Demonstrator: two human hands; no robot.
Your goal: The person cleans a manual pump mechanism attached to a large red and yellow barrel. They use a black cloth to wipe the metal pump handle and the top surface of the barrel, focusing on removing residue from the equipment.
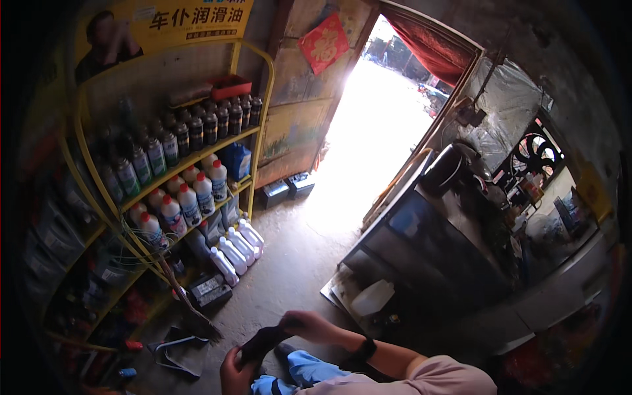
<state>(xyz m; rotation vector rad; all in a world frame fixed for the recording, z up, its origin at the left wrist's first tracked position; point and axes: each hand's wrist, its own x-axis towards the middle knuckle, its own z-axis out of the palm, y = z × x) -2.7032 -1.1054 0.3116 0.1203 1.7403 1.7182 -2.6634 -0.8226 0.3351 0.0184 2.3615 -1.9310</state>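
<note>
Dark cloth [263, 341] gripped at both ends

Left hand [236, 374] grasps lower end, right hand [309, 327] upper; cloth right of yellow shelf rack [197, 160]. Dustpan [187, 359] near rack's foot. Bright doorway [368, 118] farther off, right of rack.

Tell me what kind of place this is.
Likely a vehicle repair shop or its storeroom: a yellow rack holds rows of spray cans and red-capped bottles, and what look like batteries sit near the bright doorway.

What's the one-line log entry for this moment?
left hand: holding dark item, left end | right hand: holding same item, right end | item type: unclear | nearby: yellow rack, red-capped bottles, open doorway
</note>
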